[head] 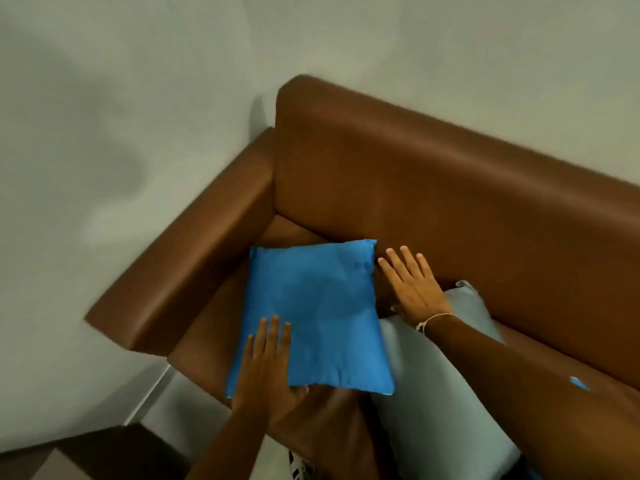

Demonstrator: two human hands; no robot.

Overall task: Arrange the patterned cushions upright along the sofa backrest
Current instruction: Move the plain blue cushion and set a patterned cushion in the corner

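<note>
A plain blue cushion (315, 313) lies nearly flat on the seat of the brown leather sofa (450, 188), close to the left armrest. My left hand (266, 365) rests flat on its near left corner, fingers together and stretched out. Just to the right of the cushion's far corner, my right hand (408, 285) hovers with fingers spread, holding nothing. Under my right forearm lies a pale grey cushion (436, 410), partly hidden by the arm. No pattern shows on either cushion.
The sofa's left armrest (194, 265) stands against a pale wall (138, 98). The backrest runs diagonally to the right edge. A small blue scrap (579, 383) shows at the right. A dark floor strip (104, 452) and a black-and-white object (298, 467) sit at the bottom.
</note>
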